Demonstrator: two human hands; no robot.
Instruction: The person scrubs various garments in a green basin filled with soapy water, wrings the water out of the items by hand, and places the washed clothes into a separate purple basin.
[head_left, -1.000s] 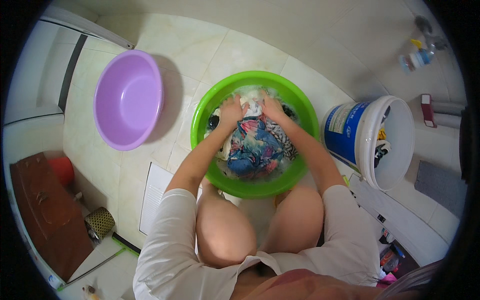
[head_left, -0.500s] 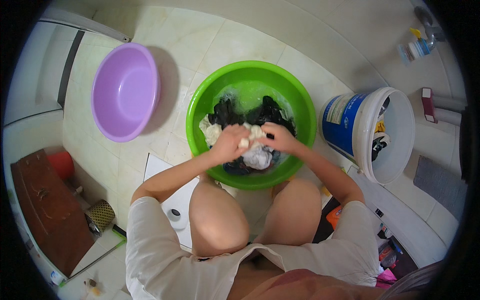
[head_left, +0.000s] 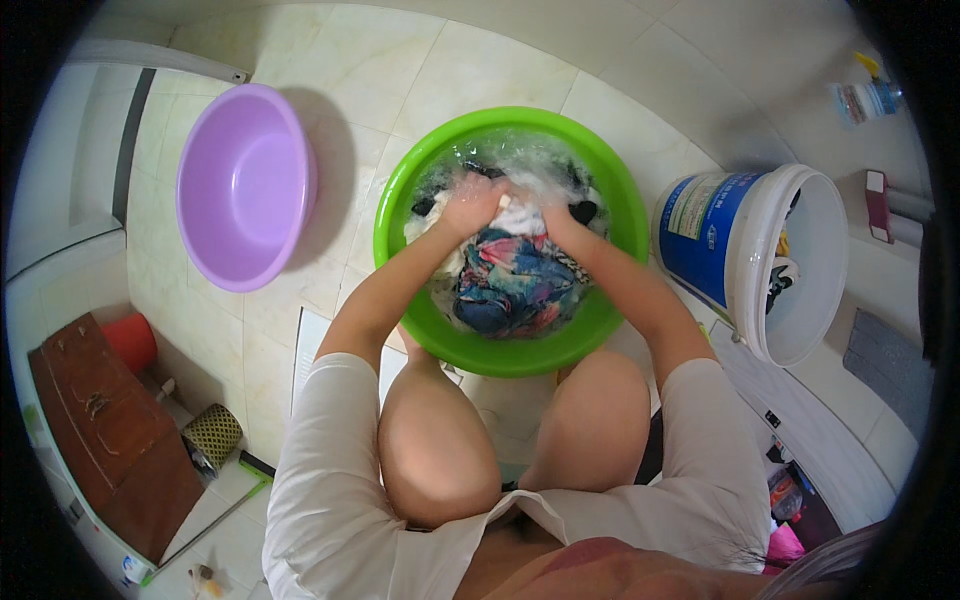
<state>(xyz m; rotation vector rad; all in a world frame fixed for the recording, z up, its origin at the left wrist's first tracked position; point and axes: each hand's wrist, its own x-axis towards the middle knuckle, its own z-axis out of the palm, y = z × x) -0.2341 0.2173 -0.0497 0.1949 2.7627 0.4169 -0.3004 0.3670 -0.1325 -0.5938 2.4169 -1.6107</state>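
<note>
A head-worn fisheye camera looks steeply down from close above, over the near knees (head_left: 437, 450), onto the green plastic basin (head_left: 515, 362).

The person's left forearm (head_left: 395, 290) and right forearm (head_left: 630, 285) are slanting forward and inward, while the left hand (head_left: 472, 205) and right hand (head_left: 556, 215) are lying near each other, backs upward, fingers blurred and partly hidden.

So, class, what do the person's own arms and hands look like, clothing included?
Loose, off-white short sleeves end near the elbows, leaving both forearms bare. The left hand and right hand wear no gloves; blur obscures the fingers, so rings cannot be judged.
</note>
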